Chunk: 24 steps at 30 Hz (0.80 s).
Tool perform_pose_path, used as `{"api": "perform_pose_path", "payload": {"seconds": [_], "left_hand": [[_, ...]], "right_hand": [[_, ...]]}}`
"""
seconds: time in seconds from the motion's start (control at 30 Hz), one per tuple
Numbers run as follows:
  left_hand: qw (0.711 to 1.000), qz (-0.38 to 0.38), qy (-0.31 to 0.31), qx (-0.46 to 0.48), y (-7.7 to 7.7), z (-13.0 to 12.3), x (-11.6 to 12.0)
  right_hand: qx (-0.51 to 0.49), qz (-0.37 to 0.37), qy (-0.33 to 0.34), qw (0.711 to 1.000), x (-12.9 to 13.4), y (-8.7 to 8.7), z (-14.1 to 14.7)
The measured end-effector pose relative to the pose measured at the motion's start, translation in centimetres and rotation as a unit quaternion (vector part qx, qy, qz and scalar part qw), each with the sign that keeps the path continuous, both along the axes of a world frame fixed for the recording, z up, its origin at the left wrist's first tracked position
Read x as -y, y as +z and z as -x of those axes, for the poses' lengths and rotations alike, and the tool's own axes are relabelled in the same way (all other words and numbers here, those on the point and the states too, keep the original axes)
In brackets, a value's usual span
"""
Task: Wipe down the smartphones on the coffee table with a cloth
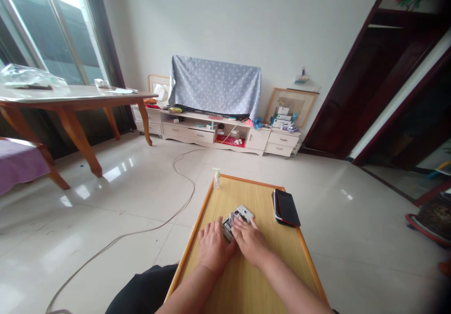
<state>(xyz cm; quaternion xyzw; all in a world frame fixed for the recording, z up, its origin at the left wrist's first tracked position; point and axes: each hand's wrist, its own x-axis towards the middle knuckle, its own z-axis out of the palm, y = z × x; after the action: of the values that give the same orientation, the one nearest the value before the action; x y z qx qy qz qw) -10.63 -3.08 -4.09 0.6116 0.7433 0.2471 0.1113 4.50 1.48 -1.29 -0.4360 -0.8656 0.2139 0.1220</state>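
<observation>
A smartphone [244, 210] with a white frame lies slanted on the small wooden table, its dark inner parts showing as if the back cover is off. My left hand [213, 246] grips its left and lower edge, fingers along the side and thumb near the bottom. Over the middle of the phone, my right hand [250, 241] presses a small greyish-white piece of cloth or tissue [231, 218] against it with the fingertips. The fingers hide part of the phone and most of the piece.
The small table [246, 189] has a raised orange rim. A clear pump bottle [216, 180] stands at its far left corner, and dark flat cases [287, 208] lie stacked at the right edge. A cable [176, 213] runs across the floor. Beyond stands a white cabinet [188, 133].
</observation>
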Motion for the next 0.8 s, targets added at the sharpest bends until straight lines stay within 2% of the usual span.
{"api": "perform_pose_path", "payload": {"seconds": [0.07, 0.2, 0.27, 0.4, 0.47, 0.57, 0.63, 0.8], "left_hand": [[1.0, -0.001, -0.003, -0.003, 0.0, 0.1, 0.0], [1.0, -0.014, -0.018, -0.018, -0.2, 0.3, 0.0], [1.0, -0.017, -0.007, -0.02, -0.2, 0.1, 0.0], [1.0, -0.014, 0.005, -0.026, 0.0, -0.2, -0.1], [1.0, -0.012, 0.001, -0.028, 0.0, -0.2, -0.2], [0.999, -0.005, -0.01, -0.03, 0.0, 0.0, -0.4], [0.999, -0.003, -0.013, -0.031, 0.2, 0.0, -0.4], [0.999, -0.017, -0.009, -0.035, 0.7, -0.5, -0.3]], "right_hand": [[-0.002, 0.005, 0.015, 1.0, 0.3, 0.1, 0.5], [-0.031, 0.01, 0.104, 0.994, 0.9, -0.3, 1.0], [-0.02, -0.006, 0.064, 0.998, 0.0, -0.8, 0.4], [0.026, -0.047, -0.109, 0.993, -1.8, -2.4, -0.7], [0.023, -0.061, -0.104, 0.992, -1.2, -3.1, -0.6], [-0.008, -0.071, -0.001, 0.997, 0.4, -3.2, -0.2], [-0.015, -0.072, 0.018, 0.997, 0.3, -2.9, -0.5], [0.003, -0.082, -0.148, 0.986, -2.1, -2.7, -2.1]]}}
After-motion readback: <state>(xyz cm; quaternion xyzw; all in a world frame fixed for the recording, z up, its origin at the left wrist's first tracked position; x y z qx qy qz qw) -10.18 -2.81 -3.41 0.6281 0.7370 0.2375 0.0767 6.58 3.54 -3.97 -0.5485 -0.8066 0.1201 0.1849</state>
